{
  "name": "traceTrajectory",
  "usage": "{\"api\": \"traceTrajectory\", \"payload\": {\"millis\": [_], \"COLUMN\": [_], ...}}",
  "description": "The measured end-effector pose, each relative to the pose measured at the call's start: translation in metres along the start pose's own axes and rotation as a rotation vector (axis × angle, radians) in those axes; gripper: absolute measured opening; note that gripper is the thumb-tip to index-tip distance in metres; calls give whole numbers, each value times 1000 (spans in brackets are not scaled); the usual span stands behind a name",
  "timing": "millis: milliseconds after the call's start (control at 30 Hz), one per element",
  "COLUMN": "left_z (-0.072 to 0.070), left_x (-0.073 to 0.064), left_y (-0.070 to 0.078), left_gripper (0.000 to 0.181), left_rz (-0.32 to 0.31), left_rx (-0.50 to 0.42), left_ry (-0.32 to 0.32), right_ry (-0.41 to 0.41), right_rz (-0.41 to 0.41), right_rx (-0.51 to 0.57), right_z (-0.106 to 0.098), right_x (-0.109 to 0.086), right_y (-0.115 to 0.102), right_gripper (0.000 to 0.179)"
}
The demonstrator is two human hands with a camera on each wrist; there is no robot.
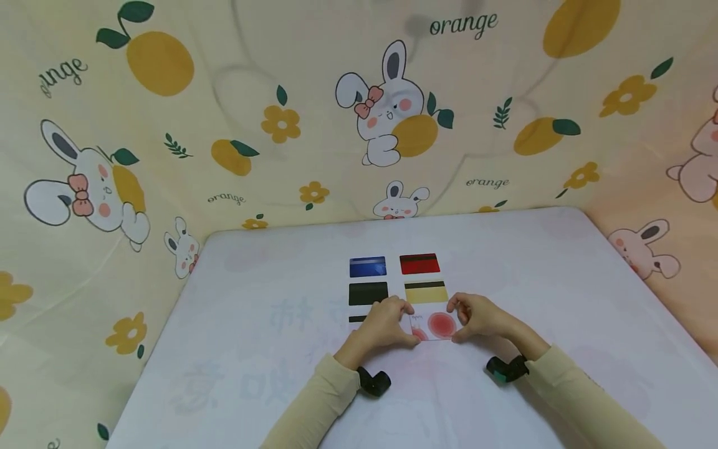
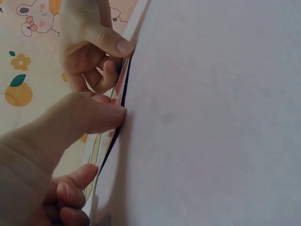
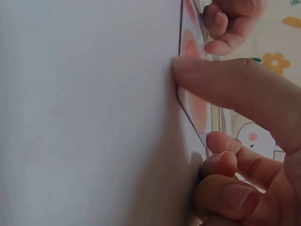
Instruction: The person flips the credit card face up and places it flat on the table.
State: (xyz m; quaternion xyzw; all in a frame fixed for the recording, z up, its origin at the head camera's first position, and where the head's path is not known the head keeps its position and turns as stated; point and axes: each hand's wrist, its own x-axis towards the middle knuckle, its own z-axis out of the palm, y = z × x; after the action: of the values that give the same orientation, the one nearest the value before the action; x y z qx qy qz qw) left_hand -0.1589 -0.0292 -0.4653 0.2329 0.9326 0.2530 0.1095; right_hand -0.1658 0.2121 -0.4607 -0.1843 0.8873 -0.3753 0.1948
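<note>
A white card with a large pink-red circle (image 1: pixel 441 325) lies flat at the front right of a group of cards, its edges between both hands. My left hand (image 1: pixel 384 324) grips its left side, thumb at the near corner and index finger at the far corner. On the right side, my right hand (image 1: pixel 482 317) holds it the same way. Seen low in the right wrist view, the right thumb (image 3: pixel 188 70) rests at the card's near edge. Just beyond it is a gold card with a dark stripe (image 1: pixel 426 295). A black-striped white card (image 1: pixel 356 318) is mostly hidden behind my left hand.
Farther back lie a blue card (image 1: pixel 367 267), a red card (image 1: pixel 419 265) and a black card (image 1: pixel 367 294), in two columns with the others. The white table (image 1: pixel 252 274) meets a curtain printed with rabbits and oranges (image 1: pixel 314 125). Dark wrist devices (image 1: pixel 374 382) hang by both cuffs.
</note>
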Motion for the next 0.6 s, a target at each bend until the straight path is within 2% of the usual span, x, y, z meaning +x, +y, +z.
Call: {"api": "traceTrajectory", "payload": {"millis": [233, 600], "left_z": [0, 0], "left_x": [0, -1], "left_y": [-1, -3], "left_gripper": [47, 47], "left_rz": [28, 41], "left_rx": [20, -35], "left_ry": [7, -13], "right_ry": [-8, -8], "right_rz": [-2, -54], "right_rx": [-8, 17], "right_z": [0, 1], "right_x": [2, 1], "right_y": [-1, 1], "right_gripper": [51, 50]}}
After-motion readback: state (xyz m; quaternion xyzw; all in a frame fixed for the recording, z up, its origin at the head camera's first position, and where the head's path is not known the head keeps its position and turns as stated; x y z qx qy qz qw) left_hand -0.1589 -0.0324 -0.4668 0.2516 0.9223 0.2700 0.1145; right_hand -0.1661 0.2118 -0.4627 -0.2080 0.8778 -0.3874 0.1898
